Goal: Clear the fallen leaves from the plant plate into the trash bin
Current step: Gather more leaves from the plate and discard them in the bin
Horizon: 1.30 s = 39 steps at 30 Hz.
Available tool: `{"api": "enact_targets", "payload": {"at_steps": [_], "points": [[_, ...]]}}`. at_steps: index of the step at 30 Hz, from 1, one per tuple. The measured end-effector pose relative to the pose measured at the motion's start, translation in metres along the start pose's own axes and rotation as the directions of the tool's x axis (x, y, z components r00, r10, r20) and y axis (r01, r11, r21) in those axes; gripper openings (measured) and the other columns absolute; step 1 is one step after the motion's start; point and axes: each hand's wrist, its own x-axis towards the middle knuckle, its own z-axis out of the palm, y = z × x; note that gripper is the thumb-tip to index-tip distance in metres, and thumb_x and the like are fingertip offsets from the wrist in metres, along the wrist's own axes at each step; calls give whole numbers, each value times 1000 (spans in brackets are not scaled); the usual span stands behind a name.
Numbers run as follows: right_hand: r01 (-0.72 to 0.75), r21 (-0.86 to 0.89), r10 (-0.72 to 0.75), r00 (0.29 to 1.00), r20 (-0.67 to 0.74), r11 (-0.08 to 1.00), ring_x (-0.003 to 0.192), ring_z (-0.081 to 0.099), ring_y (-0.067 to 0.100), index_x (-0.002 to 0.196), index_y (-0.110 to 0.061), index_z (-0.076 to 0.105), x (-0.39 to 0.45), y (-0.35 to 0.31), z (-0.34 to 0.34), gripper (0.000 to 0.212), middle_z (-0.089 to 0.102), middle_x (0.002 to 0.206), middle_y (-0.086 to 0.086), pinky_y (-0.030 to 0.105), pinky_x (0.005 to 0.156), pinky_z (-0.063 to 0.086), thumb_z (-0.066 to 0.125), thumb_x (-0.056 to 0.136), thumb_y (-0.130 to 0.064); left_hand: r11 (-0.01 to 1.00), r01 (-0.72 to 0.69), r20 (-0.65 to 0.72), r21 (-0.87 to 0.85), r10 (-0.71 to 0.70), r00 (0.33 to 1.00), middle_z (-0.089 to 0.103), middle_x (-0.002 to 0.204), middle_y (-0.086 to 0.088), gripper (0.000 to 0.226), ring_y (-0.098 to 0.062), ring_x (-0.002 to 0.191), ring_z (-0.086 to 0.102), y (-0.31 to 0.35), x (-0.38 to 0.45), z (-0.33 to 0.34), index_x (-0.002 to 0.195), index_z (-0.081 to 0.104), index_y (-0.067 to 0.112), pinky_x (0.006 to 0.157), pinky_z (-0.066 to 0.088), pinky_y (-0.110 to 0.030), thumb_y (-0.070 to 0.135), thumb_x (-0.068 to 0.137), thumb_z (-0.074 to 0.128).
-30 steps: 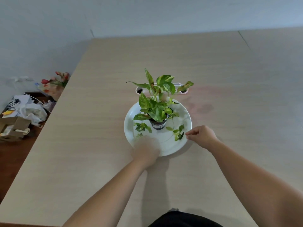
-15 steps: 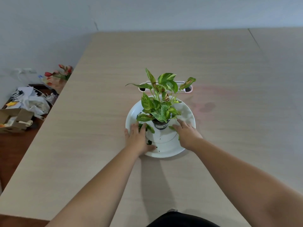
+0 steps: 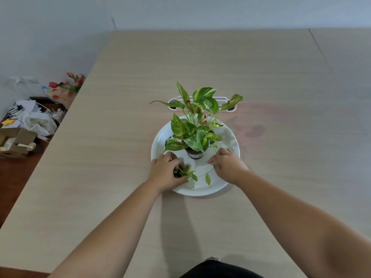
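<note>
A small potted plant [image 3: 195,135] with green and yellow leaves stands in a dark pot on a white plate [image 3: 228,137] in the middle of the table. Loose fallen leaves [image 3: 208,178] lie on the plate's near part. My left hand [image 3: 165,173] rests on the plate's near-left rim, fingers curled around a clump of leaves and dark bits. My right hand [image 3: 228,165] lies on the plate's near-right part, fingers bent down onto leaves; whether it grips any is hidden. No trash bin is in view.
A white cable grommet [image 3: 228,106] is set in the table just behind the plate. Off the table's left edge lie a cardboard box [image 3: 15,143], plastic bags [image 3: 38,121] and red flowers [image 3: 68,83]. The table [image 3: 281,87] stretches wide to the right and back.
Both hands moved from the plate's front edge onto the plate. My left hand has closed over leaves and drawn them toward the near rim; my right hand slid along the right side.
</note>
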Motion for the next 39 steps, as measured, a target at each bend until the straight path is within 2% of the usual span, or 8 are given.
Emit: {"api": "enact_targets", "payload": {"at_steps": [3,8,13,18,22,26,30,39], "points": [[78,-144,-57,988,142,986,115,38,24,134,-48,44,2,-20,9,54,44,121,0,36,100,34,42,87,-21,991,-30,132,133,13,991,38,132,12,60,-22,125,28,5,-1,-3,122,45,60,100,20,-39,75,64,50],[65,-98,-55,993,100,993,110,38,25,97,-37,68,4,-40,25,31,45,112,0,34,95,31,45,85,-20,999,45,107,-12,-44,993,45,112,15,29,-24,118,33,6,3,-4,71,64,31,86,20,-33,60,66,64],[-20,-22,22,998,67,1000,111,35,21,116,-42,59,2,-32,24,53,40,110,-3,31,100,29,42,79,-8,997,53,216,60,-65,974,37,134,5,64,-28,129,24,8,5,-5,124,43,53,103,20,-40,69,63,54],[-15,1,15,999,38,1000,102,36,18,81,-39,68,-4,-29,26,32,38,101,-8,32,100,32,52,82,-12,998,62,129,-20,-58,990,46,112,13,21,-26,118,32,9,5,-5,71,61,32,88,19,-32,53,70,63],[-4,-13,5,999,38,1000,106,35,18,118,-51,58,-5,-28,30,63,38,107,-7,28,101,30,41,80,-4,999,17,129,41,-22,991,44,123,9,35,-25,120,28,6,2,-2,109,60,43,94,22,-35,50,75,59],[18,-45,-15,998,60,999,98,34,16,75,-40,66,-6,-30,28,33,37,100,-9,31,97,32,53,80,-11,997,45,92,-66,-39,995,59,107,12,22,-25,113,38,6,2,-4,70,75,26,90,25,-32,41,82,63],[69,-73,-64,996,68,995,96,31,17,114,-57,55,-8,-32,32,70,34,100,-9,28,96,28,37,77,0,995,66,23,-69,-65,998,55,117,8,21,-25,117,36,3,0,-4,101,73,31,99,28,-35,40,87,59],[132,-88,-124,988,92,987,91,29,15,114,-58,56,-8,-33,34,75,34,96,-9,27,91,29,35,79,4,996,61,89,-60,-55,995,53,129,12,31,-26,121,32,2,0,-7,100,74,36,104,25,-38,27,91,46]]}}
